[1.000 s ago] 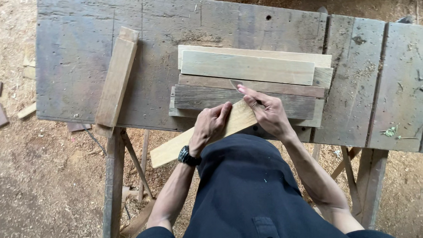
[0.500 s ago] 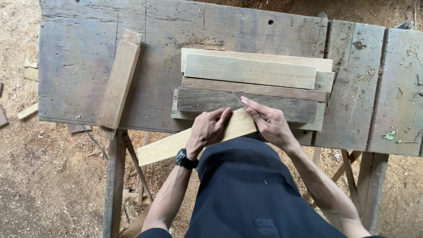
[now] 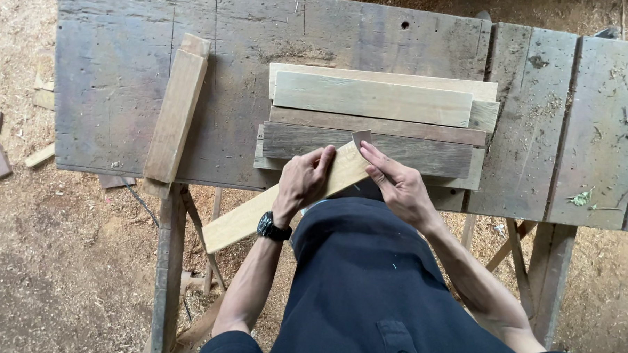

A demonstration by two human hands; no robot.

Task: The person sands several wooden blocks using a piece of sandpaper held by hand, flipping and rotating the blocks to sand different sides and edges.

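The left hand (image 3: 306, 182) presses flat on a pale slat (image 3: 280, 198), fingers closed over its upper edge. The slat lies tilted across the near edge of the counter (image 3: 116, 100), and its lower end sticks out past the edge. The right hand (image 3: 398, 187) pinches a small thin scraper (image 3: 361, 138) at the slat's upper end. Just behind is a stack of boards (image 3: 374, 119). Another plank (image 3: 176, 112) lies to the left, apart.
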